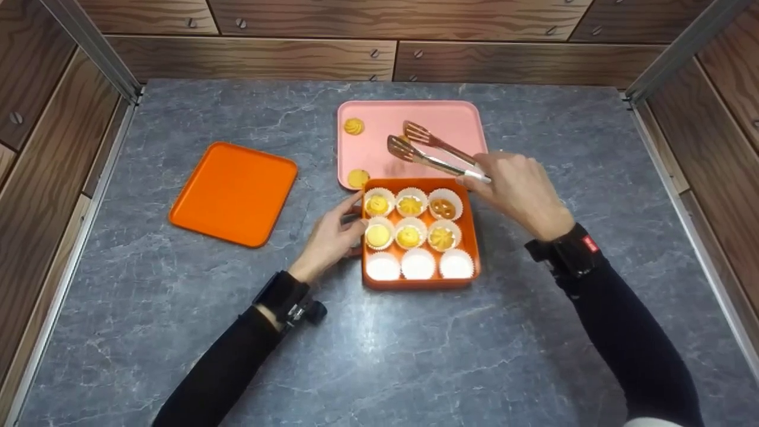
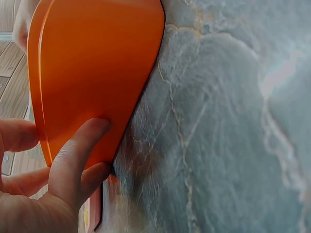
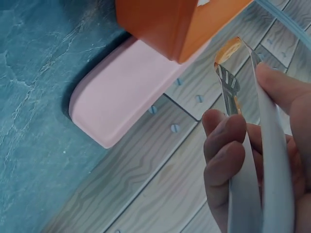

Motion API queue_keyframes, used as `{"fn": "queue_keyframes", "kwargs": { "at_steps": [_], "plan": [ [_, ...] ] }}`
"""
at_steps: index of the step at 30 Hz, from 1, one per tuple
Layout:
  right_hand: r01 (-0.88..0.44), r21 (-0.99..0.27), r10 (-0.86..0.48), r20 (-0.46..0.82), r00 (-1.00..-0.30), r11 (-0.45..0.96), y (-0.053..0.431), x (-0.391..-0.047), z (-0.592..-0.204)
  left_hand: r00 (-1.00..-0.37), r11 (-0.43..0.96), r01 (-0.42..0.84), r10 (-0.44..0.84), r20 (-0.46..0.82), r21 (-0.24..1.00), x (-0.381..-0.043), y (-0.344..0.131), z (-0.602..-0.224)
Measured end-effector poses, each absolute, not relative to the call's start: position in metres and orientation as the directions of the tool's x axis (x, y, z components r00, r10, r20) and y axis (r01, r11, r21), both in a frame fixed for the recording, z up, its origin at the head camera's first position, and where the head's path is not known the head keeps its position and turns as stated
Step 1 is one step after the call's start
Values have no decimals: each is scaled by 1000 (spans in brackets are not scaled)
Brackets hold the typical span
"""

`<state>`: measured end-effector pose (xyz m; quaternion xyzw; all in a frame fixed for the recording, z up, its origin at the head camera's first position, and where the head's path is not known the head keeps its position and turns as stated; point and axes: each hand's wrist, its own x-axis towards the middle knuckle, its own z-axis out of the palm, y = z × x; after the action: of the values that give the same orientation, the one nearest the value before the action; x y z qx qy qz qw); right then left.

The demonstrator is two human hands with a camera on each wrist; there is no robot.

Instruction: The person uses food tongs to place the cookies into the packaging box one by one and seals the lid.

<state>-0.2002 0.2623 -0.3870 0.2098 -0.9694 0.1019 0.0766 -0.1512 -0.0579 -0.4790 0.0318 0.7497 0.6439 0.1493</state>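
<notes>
My right hand [image 1: 519, 190] grips a pair of slotted metal tongs [image 1: 439, 166]. A golden cookie [image 3: 227, 50] sits between the tong tips in the right wrist view, over the pink tray [image 1: 367, 151] in the head view. My left hand [image 1: 332, 237] rests on the left wall of an orange square box [image 1: 418, 283], fingers touching near its back corner. White paper cups fill the box in three rows. Yellow cookies [image 1: 409, 206] and a pretzel-shaped cookie [image 1: 442, 208] lie in the back and middle rows; only white paper shows in the front cups [image 1: 418, 264].
On the pink tray lie a swirled cookie [image 1: 354, 126] and a round flat cookie [image 1: 358, 178]. An orange lid [image 1: 234, 193] is on the grey marbled table [image 1: 332, 367], left of the box. Wood-patterned walls [image 1: 267, 59] enclose the back and sides.
</notes>
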Motion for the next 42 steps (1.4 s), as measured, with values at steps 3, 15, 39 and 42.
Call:
{"fn": "queue_keyframes", "kwargs": {
  "at_steps": [3, 15, 39, 42],
  "plan": [
    [-444, -165, -408, 213, -888, 881, 267, -189, -384, -954, 178, -142, 239, -183, 974, -152, -58, -480],
    [-527, -164, -478, 261, -839, 834, 279, -149, -381, -952, 176, -147, 241, -188, 973, -151, -59, -480],
    [-622, -140, -606, 141, -783, 770, 287, -100, -389, -950, 152, -150, 253, -185, 977, -150, -60, -479],
    [-635, -131, -620, 138, -772, 762, 287, -99, -390, -950, 159, -144, 256, -182, 977, -150, -60, -479]
  ]
}}
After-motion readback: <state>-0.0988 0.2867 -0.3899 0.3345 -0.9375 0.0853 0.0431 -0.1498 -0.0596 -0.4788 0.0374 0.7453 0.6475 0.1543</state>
